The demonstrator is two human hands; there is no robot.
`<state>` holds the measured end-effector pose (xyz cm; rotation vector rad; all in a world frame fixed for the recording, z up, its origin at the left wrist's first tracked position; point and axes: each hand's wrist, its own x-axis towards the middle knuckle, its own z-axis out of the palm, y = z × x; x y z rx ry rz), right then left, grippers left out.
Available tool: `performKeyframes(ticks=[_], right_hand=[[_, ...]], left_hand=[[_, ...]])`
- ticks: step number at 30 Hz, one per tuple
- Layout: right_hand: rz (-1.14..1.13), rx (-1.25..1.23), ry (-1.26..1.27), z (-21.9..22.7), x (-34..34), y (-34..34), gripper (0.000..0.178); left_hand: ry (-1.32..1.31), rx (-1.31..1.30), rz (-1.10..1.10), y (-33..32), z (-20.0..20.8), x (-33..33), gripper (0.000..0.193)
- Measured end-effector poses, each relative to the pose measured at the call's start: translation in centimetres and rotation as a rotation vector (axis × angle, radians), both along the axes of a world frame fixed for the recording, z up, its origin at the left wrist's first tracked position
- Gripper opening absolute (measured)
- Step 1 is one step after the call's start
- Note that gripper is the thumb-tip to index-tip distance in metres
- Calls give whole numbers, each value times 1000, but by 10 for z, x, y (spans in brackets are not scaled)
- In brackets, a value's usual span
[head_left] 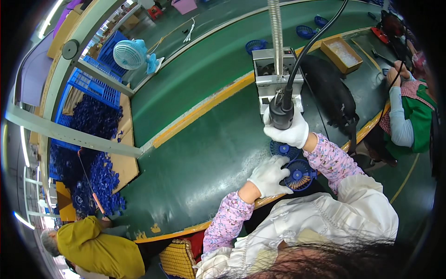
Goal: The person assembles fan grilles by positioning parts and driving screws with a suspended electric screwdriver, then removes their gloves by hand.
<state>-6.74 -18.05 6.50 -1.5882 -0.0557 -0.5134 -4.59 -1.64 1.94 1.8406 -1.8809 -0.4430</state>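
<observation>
My right hand, in a white glove, is closed around a black electric screwdriver that hangs from a coiled spring with a black cable. The tool's tip is hidden by its body and my hand. My left hand, also gloved, grips the left edge of a small round blue fan at the table's near edge. A second blue fan part lies just beyond it, partly below my right hand.
Beyond the screwdriver stands a silver screw feeder. To its right are a black bag and a cardboard box. Several blue fan parts sit on the green belt. A co-worker is at right, another person at left by piled blue parts.
</observation>
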Motion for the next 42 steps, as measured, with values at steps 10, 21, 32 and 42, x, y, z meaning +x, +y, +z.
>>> performKeyframes(ticks=[10, 21, 32, 42], right_hand=[[253, 345, 46, 19, -6, -10, 26], [193, 325, 95, -37, 22, 18, 27], [275, 209, 408, -71, 39, 40, 28], [198, 161, 419, -62, 46, 48, 31]], left_hand=[[-133, -167, 105, 24, -1, 22, 47], [-491, -230, 1143, 30, -16, 139, 66], [-392, -153, 851, 19, -38, 131, 40], [-418, -145, 831, 24, -44, 136, 42]])
